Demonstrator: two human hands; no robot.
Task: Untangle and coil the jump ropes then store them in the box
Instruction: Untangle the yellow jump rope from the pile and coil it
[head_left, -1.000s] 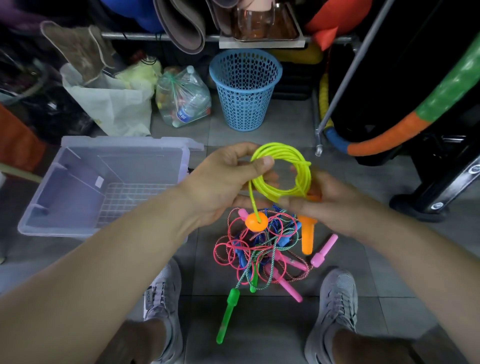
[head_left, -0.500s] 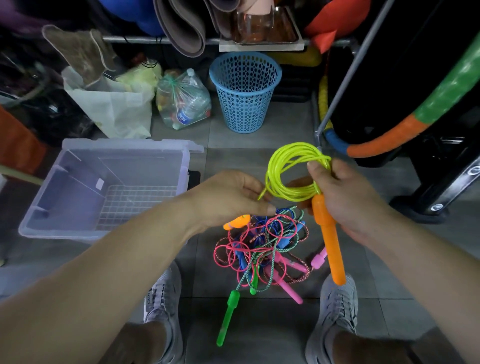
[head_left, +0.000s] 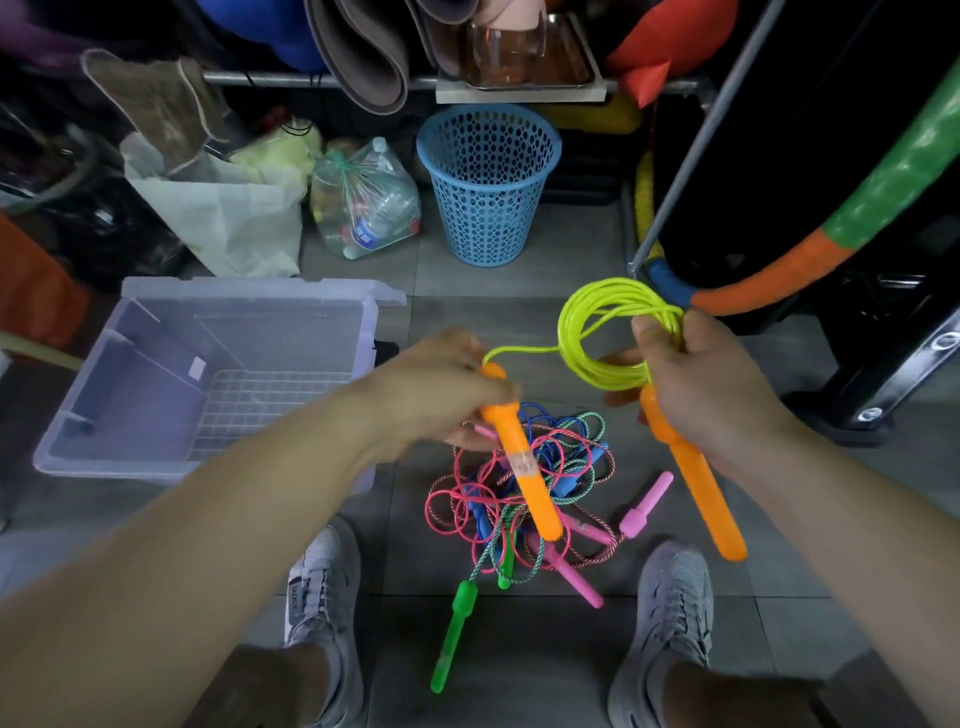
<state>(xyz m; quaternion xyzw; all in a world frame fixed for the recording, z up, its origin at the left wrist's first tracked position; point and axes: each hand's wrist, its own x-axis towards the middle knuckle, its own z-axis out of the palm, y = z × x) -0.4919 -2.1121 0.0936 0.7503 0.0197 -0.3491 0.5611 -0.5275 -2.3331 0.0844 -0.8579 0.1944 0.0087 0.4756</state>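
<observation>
A neon yellow jump rope (head_left: 608, 338) is wound into a coil, and my right hand (head_left: 696, 384) grips the coil together with one orange handle (head_left: 696, 483) that hangs down. My left hand (head_left: 436, 389) pinches the top of the other orange handle (head_left: 524, 467), joined to the coil by a short free length of rope. Below them on the floor lies a tangled pile of ropes (head_left: 524, 488), pink, blue and green-white, with pink handles (head_left: 644, 504) and green handles (head_left: 454, 629). A clear plastic box (head_left: 130, 447) stands open on the left.
A blue mesh basket (head_left: 488, 182), a plastic bag of bottles (head_left: 363, 208) and a white bag (head_left: 228, 218) stand at the back. A foam-covered hoop (head_left: 779, 265) and a black stand (head_left: 883, 374) are on the right. My two grey shoes (head_left: 322, 587) flank the pile.
My hands moved apart. The right hand carried the coil and one handle to the right; the left hand drew the other orange handle out to the left, now hanging downward.
</observation>
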